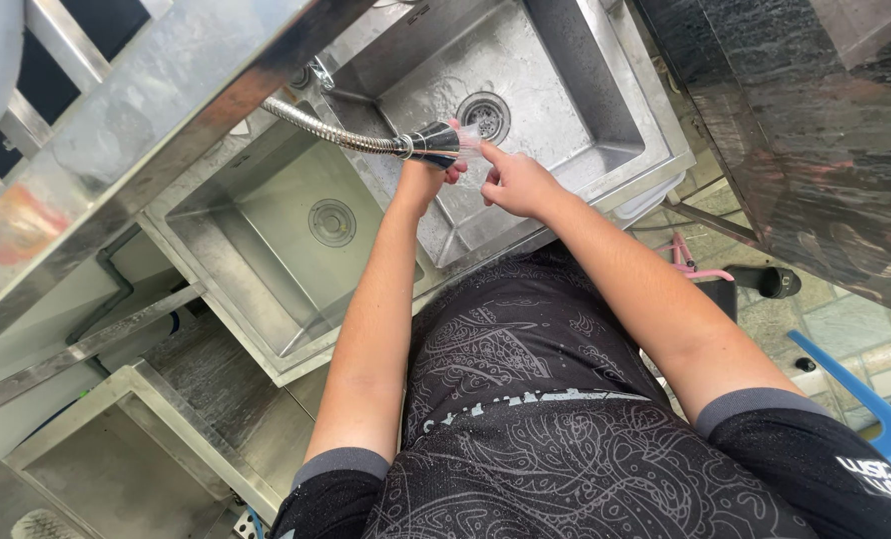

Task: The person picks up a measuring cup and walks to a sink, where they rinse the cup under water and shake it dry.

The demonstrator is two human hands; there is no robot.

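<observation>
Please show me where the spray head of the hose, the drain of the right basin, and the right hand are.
spray head point(435, 143), head view, on its dark barrel near the nozzle.
drain point(484, 112), head view, on the round metal strainer in the basin floor.
right hand point(513, 183), head view, on the back of the hand.

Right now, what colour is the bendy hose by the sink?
Shiny silver metal hose, ending in a dark spray head; the head view shows it.

We are standing in what looks like a commercial kitchen's wash-up area. In front of us is a stainless steel double sink point(605, 150), with a flexible metal spray hose point(335, 128) reaching over it. A steel shelf point(146, 110) runs above the sink's left basin, a dark stone counter point(815, 120) stands to its right, and wet floor tiles point(845, 319) lie below that.
</observation>
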